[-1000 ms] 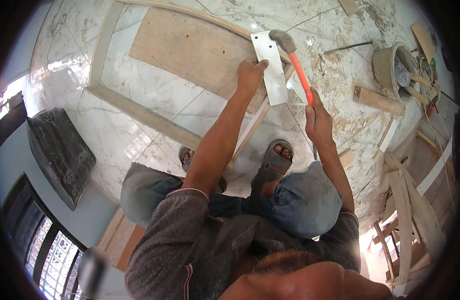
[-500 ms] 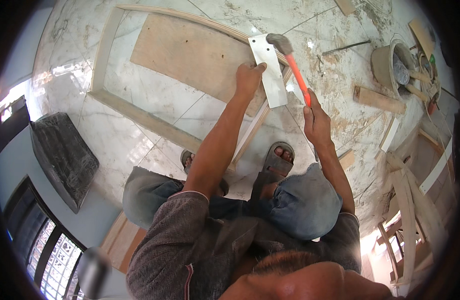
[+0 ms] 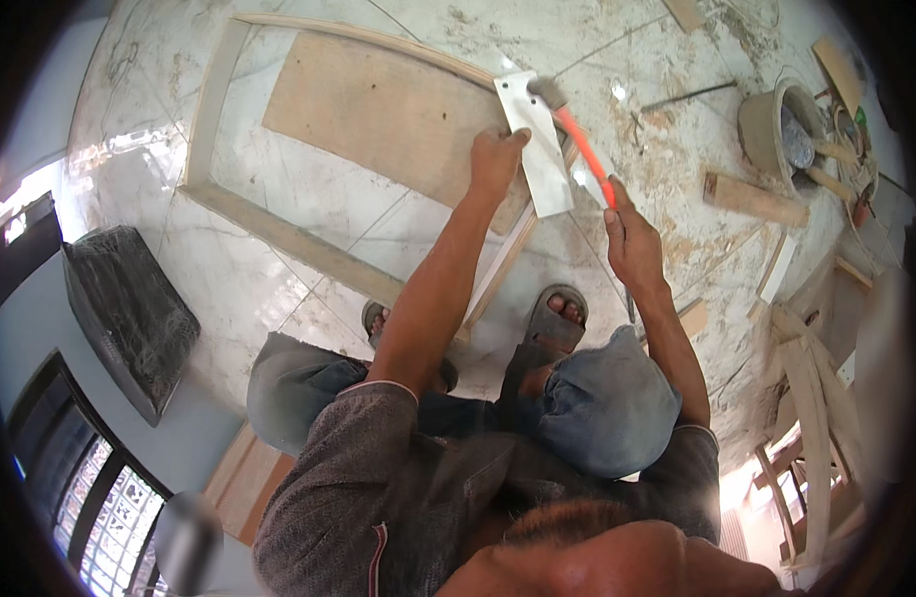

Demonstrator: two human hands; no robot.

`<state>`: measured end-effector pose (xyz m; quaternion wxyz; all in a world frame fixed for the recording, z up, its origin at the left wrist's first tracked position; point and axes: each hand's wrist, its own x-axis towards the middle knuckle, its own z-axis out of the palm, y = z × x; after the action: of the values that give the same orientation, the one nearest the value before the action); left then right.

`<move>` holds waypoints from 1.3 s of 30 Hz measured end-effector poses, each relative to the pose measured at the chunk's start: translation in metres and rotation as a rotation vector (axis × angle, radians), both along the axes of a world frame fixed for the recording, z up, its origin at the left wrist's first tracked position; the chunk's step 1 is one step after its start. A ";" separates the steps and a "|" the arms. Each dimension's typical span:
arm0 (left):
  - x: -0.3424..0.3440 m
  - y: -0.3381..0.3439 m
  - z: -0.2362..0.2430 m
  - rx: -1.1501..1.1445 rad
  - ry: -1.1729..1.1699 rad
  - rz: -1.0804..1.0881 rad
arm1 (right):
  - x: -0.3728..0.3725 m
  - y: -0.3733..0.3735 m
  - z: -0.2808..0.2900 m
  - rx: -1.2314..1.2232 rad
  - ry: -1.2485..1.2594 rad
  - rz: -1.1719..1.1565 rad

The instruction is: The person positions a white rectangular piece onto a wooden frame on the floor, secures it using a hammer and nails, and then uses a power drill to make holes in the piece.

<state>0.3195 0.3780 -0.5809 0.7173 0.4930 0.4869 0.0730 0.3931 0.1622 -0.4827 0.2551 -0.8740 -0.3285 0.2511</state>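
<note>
At upper centre, our left hand clamps its fingers on the white plate; our right hand wraps the hammer; we'd best tap squarely, clear of knuckles.

- prob. a rm in a bldg doubling as a rough woodwork spot
- tile flr, marble-look, smeared w/ dirt
- big wooden frame lying on flr, plywood sheet mostly w/in its outline
- orange-handled hammer nr frame's corner
- bucket w/ handles sticking out, wood offcut nearby
- more timber pcs at r. side
- pale blue wall + dark-framed window w/ patterned panes = indoors; can't tell if home or shop
</note>
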 end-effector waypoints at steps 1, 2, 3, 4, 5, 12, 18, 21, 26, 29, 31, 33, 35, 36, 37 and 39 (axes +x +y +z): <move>0.005 0.003 0.009 -0.026 -0.032 0.011 | -0.002 0.001 0.003 0.067 0.003 -0.039; 0.008 0.003 0.014 -0.052 -0.063 0.021 | -0.002 0.001 0.004 0.134 0.006 -0.079; 0.006 -0.001 0.013 -0.047 -0.051 0.026 | 0.001 -0.004 -0.018 0.183 -0.101 0.000; 0.006 0.000 0.013 -0.027 -0.049 0.033 | 0.005 -0.002 -0.017 0.070 0.001 -0.015; 0.008 0.001 0.012 -0.006 -0.047 0.039 | 0.008 -0.001 -0.014 -0.041 0.103 -0.031; 0.007 0.010 0.022 -0.170 -0.079 -0.077 | -0.014 -0.031 -0.037 0.289 0.414 -0.563; 0.006 0.017 0.022 -0.202 -0.070 -0.124 | -0.042 -0.062 -0.071 0.262 0.466 -0.663; 0.005 0.018 0.023 -0.170 -0.055 -0.157 | -0.051 -0.066 -0.079 0.311 0.531 -0.713; 0.001 0.019 0.023 -0.135 -0.015 -0.221 | -0.056 -0.061 -0.075 0.364 0.700 -0.738; -0.003 0.017 0.019 -0.129 -0.019 -0.209 | -0.064 -0.057 -0.077 0.354 0.814 -0.777; -0.007 0.015 0.017 -0.106 -0.048 -0.189 | -0.067 -0.055 -0.081 0.371 0.824 -0.761; -0.015 0.008 0.015 -0.064 -0.046 -0.161 | -0.065 -0.056 -0.083 0.321 0.801 -0.714; -0.023 -0.005 0.017 -0.005 -0.016 -0.130 | -0.061 -0.055 -0.082 0.270 0.764 -0.668; -0.030 -0.011 0.016 0.022 0.004 -0.149 | -0.059 -0.055 -0.080 0.243 0.742 -0.645; -0.040 -0.018 0.012 0.047 0.023 -0.168 | -0.057 -0.055 -0.078 0.213 0.718 -0.623; -0.064 -0.035 -0.002 0.118 -0.004 -0.199 | -0.058 -0.053 -0.076 0.263 0.756 -0.682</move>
<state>0.2558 0.3430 -0.5833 0.6917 0.5802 0.4288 0.0312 0.3350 0.1093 -0.5587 0.5307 -0.7403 0.0608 0.4082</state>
